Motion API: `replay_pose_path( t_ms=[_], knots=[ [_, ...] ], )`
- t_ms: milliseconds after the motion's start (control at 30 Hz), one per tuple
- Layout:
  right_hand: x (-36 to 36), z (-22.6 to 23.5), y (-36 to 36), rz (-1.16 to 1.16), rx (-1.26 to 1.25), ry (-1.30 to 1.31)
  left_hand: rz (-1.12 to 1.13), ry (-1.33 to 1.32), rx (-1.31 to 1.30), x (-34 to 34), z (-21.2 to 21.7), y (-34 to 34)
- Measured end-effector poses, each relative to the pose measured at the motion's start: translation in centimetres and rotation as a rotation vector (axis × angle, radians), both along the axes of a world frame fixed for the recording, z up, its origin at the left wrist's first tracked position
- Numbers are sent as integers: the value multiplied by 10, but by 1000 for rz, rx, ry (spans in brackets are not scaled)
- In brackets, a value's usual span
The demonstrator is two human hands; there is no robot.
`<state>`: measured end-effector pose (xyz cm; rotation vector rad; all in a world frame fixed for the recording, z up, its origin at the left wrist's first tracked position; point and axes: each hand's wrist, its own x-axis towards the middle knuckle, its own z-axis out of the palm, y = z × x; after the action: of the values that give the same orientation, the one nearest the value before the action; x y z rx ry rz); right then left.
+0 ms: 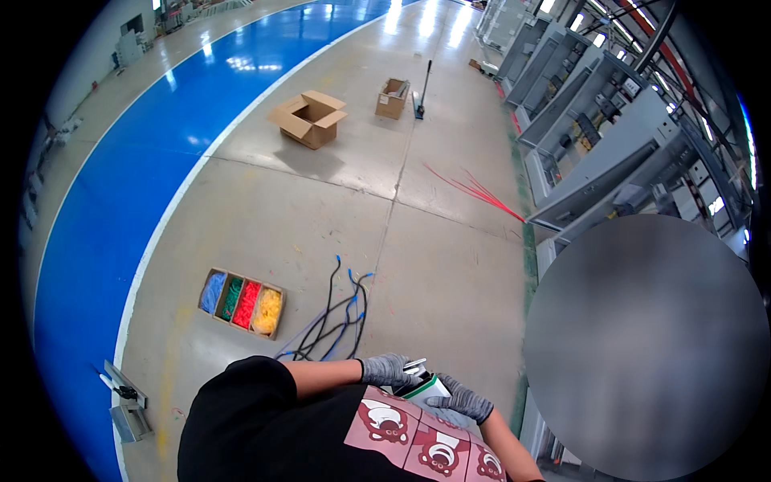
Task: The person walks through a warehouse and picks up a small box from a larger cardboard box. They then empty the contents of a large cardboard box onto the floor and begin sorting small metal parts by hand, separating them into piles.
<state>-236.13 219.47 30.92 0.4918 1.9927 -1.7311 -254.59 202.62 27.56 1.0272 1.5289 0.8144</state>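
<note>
i see both gloved hands at my chest: left hand (387,370) and right hand (462,399) curled around a small white-and-green box (426,388). cables (333,321) lie untouched on the floor.

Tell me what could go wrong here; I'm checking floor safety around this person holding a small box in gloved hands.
The loose black and blue cables lie on the floor just ahead of the left hand and right hand; a step forward could snag them. The red wires trail from the cabinets across the walkway, another likely trip point.
</note>
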Motion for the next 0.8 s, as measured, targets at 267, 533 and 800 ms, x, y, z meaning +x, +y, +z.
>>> replay_pose_path(
  t_ms=[267,533,800],
  knots=[
    [-171,-10,125,114,-63,-20,193,-441,-84,-142,2,90],
    [-374,-13,277,458,160,93,466,-436,-128,-271,-40,195],
    [-544,-48,371,618,177,12,543,-233,-106,-399,-36,285]
  ],
)
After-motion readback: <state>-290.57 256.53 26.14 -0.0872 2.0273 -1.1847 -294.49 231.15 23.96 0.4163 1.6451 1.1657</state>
